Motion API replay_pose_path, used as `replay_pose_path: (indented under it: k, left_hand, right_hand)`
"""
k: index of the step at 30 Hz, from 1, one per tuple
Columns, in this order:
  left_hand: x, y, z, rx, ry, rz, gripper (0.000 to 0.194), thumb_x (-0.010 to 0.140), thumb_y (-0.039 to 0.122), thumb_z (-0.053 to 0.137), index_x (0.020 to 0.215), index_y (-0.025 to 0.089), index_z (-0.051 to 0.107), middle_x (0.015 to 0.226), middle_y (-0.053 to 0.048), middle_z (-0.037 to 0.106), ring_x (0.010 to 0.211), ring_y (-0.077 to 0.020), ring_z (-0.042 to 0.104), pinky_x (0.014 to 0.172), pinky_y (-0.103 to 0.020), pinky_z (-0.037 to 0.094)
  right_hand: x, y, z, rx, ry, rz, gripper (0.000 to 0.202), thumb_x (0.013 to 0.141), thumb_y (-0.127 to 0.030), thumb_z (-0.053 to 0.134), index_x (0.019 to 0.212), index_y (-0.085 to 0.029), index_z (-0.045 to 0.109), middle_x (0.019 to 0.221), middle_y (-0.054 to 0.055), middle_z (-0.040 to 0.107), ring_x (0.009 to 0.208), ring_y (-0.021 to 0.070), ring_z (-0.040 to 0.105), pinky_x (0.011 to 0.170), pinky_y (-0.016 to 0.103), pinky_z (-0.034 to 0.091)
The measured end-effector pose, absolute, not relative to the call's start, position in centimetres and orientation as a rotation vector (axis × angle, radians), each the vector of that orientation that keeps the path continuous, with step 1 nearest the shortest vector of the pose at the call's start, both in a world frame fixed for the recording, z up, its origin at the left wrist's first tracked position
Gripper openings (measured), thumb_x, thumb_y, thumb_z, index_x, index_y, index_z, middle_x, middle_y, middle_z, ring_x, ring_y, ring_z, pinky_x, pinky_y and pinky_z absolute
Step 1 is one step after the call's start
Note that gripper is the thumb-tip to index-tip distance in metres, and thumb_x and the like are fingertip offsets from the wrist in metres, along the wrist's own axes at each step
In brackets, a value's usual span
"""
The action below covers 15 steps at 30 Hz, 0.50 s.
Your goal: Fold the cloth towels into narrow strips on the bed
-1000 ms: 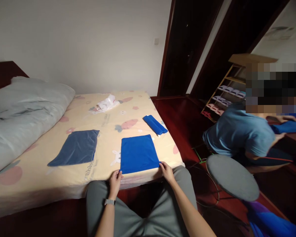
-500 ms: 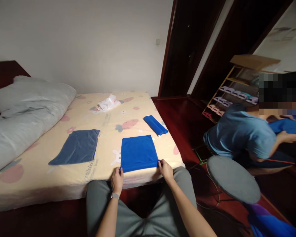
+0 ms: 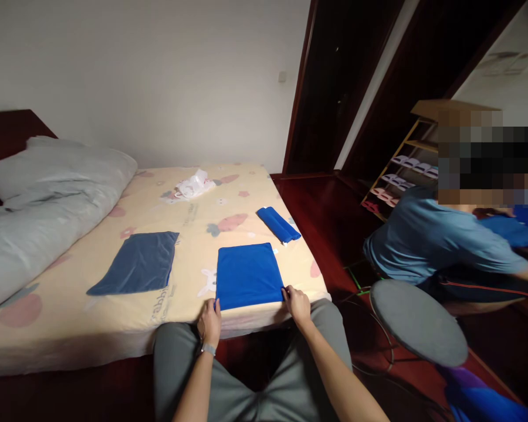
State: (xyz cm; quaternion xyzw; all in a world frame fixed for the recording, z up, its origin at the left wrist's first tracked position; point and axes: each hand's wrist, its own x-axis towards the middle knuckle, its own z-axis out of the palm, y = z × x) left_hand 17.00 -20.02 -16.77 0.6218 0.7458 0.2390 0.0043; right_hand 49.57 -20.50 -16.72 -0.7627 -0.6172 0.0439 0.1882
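A bright blue cloth (image 3: 248, 274) lies flat near the front edge of the bed (image 3: 193, 228). Its near left corner is pinched in my left hand (image 3: 210, 322), which has a watch at the wrist. At the near right corner, my right hand (image 3: 297, 306) grips the same cloth between thumb and fingers. Left of it a grey-blue cloth (image 3: 138, 264) is spread on the sheet. Two narrow blue rolled or folded pieces (image 3: 278, 224) rest side by side beyond the bright cloth, near the bed's right edge.
A white plastic bag (image 3: 195, 184) lies toward the wall. The grey quilt (image 3: 57, 199) covers the bed's left side. On the right are a round stool (image 3: 418, 321), a shoe rack (image 3: 400, 170) and a person in a blue shirt (image 3: 435, 240) with blue fabric.
The person on the right has shifted, with an arm now stretched further right and lower. My hands keep their hold on the blue cloth, almost unmoved.
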Motion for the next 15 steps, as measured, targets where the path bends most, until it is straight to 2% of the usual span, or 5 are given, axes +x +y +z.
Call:
replay_pose_path:
  k: [4, 7, 10, 13, 15]
  left_hand:
    - [17.1, -20.2, -16.7, 1.891, 2.33, 0.891, 0.029, 0.097, 0.043, 0.049, 0.101, 0.02, 0.066, 0.1, -0.01, 0.067, 0.063, -0.0157, 0.057, 0.051, -0.026, 0.03]
    - [16.7, -20.4, -16.3, 1.822, 2.327, 0.944, 0.033, 0.095, 0.044, 0.052, 0.112, 0.019, 0.064, 0.105, -0.011, 0.066, 0.073, -0.0197, 0.061, 0.056, -0.027, 0.038]
    - [16.3, -21.1, -16.1, 1.916, 2.257, 1.052, 0.032, 0.097, 0.041, 0.048, 0.112, 0.019, 0.066, 0.109, -0.014, 0.065, 0.094, -0.0264, 0.063, 0.075, -0.034, 0.047]
    - [17.2, -22.2, -16.0, 2.1, 2.046, 1.056, 0.029, 0.097, 0.034, 0.046, 0.108, 0.022, 0.07, 0.11, -0.015, 0.067, 0.107, -0.03, 0.061, 0.095, -0.042, 0.045]
    - [18.6, -22.8, -16.1, 2.232, 1.831, 0.965, 0.03, 0.096, 0.03, 0.046, 0.116, 0.024, 0.068, 0.118, -0.013, 0.067, 0.115, -0.0302, 0.059, 0.102, -0.045, 0.041]
  right_hand:
    - [49.4, -20.5, -16.9, -2.14, -1.702, 0.033, 0.038, 0.099, -0.048, 0.043, 0.097, -0.02, 0.069, 0.092, 0.015, 0.069, 0.085, 0.0251, 0.064, 0.074, 0.032, 0.041]
    - [49.6, -20.7, -16.7, -2.155, -1.625, 0.007, 0.041, 0.098, -0.052, 0.043, 0.099, -0.02, 0.068, 0.09, 0.014, 0.068, 0.085, 0.025, 0.062, 0.076, 0.033, 0.041]
    - [49.2, -21.6, -16.0, -2.111, -1.483, -0.029, 0.043, 0.1, -0.049, 0.036, 0.105, -0.02, 0.067, 0.098, 0.014, 0.068, 0.089, 0.0259, 0.061, 0.081, 0.035, 0.042]
    - [47.0, -23.0, -15.3, -1.977, -1.501, 0.033, 0.041, 0.101, -0.039, 0.032, 0.113, -0.02, 0.065, 0.11, 0.015, 0.066, 0.097, 0.0281, 0.059, 0.087, 0.04, 0.043]
    - [44.7, -23.9, -15.0, -1.797, -1.694, 0.13, 0.038, 0.1, -0.033, 0.035, 0.122, -0.021, 0.063, 0.119, 0.014, 0.064, 0.107, 0.0286, 0.058, 0.094, 0.042, 0.043]
